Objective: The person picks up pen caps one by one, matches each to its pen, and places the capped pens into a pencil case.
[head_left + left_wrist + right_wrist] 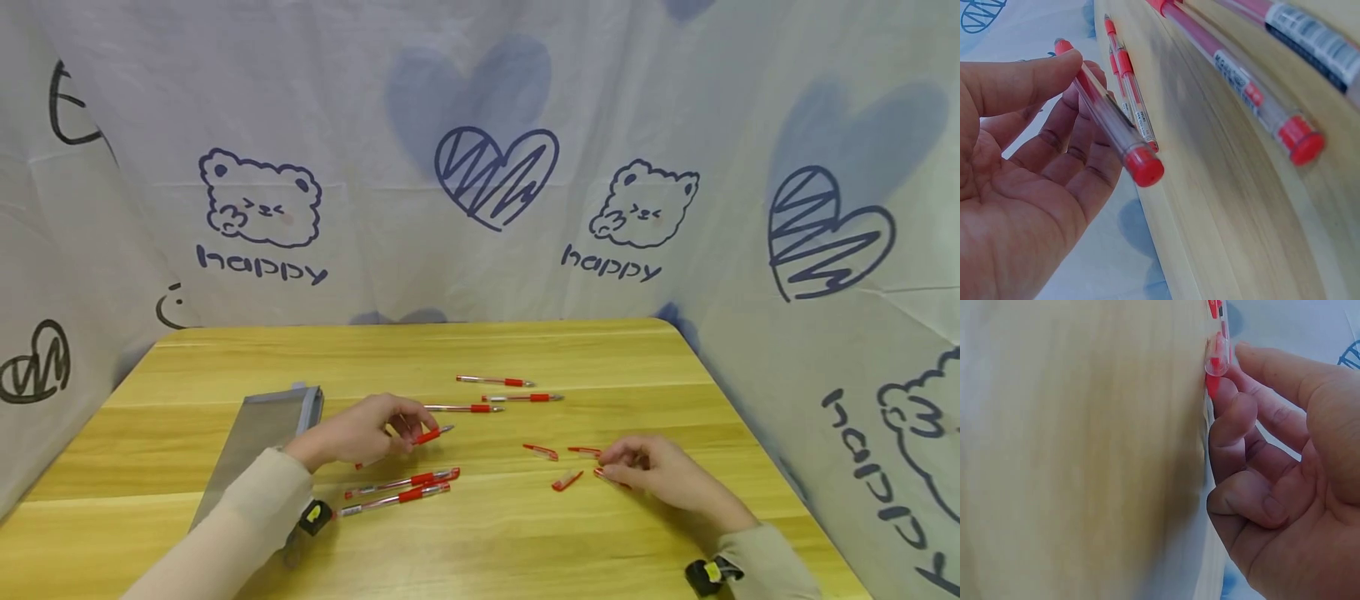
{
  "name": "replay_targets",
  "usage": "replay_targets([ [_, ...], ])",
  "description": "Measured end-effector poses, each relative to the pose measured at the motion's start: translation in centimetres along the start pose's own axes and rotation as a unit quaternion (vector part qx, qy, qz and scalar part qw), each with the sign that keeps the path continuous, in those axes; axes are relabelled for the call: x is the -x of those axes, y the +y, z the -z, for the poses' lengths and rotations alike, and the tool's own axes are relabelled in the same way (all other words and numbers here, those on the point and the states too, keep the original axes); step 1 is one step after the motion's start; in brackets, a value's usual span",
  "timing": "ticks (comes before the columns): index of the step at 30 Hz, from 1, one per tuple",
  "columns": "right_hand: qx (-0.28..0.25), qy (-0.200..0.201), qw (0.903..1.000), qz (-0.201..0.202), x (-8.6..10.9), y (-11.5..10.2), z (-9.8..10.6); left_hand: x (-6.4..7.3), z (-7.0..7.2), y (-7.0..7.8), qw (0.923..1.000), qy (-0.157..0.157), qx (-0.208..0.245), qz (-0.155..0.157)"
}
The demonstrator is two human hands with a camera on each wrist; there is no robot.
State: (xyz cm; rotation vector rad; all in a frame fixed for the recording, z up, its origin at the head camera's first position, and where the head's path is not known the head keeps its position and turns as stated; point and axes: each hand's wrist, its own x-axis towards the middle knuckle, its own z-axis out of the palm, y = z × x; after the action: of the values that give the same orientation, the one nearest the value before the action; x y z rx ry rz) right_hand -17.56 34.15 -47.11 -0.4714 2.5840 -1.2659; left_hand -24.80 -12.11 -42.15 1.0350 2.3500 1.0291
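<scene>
In my left hand (382, 429) I pinch an uncapped red gel pen (1104, 115) between thumb and fingers, its tip pointing away from the palm. Below that hand, two more red gel pens (397, 497) lie side by side on the table. My right hand (652, 475) is low over the table at the right, fingers loosely curled. Beside its thumb and index fingertips is a clear-and-red pen cap (1217, 356); a slight gap shows between thumb and cap. Other red pen caps (540, 452) lie just left of this hand.
Three uncapped red pens (510, 398) lie further back on the wooden table (487, 550). A grey zip pouch (255, 433) lies at the left, partly under the left forearm. White cloth (367, 208) with printed bears and hearts hangs around the table.
</scene>
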Motion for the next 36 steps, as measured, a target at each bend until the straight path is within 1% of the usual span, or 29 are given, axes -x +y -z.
replay_targets([
  [5,0.000,-0.017,0.9997,-0.016,-0.1,-0.2,-0.3,0.2,-0.1,0.1,1.0000,0.000,0.007,0.003],
  [10,-0.003,-0.020,0.9997,-0.016,-0.1,-0.6,-0.7,0.3,-0.2,0.1,1.0000,0.001,0.007,0.002],
  [17,0.008,-0.012,0.9997,-0.020,-0.3,-0.7,-1.2,0.4,-0.5,-0.1,1.0000,0.002,0.002,0.001],
  [25,-0.008,-0.014,0.9995,-0.027,-0.5,-0.7,-1.5,0.3,-0.8,-0.2,1.0000,0.001,0.001,-0.008],
  [29,-0.016,-0.014,0.9994,-0.027,-0.5,-0.8,-1.5,0.2,-1.0,-0.1,1.0000,0.000,0.005,-0.005],
  [36,-0.025,0.007,0.9995,-0.017,-0.4,-0.8,-0.8,0.2,-1.3,0.3,1.0000,-0.003,0.000,-0.007],
])
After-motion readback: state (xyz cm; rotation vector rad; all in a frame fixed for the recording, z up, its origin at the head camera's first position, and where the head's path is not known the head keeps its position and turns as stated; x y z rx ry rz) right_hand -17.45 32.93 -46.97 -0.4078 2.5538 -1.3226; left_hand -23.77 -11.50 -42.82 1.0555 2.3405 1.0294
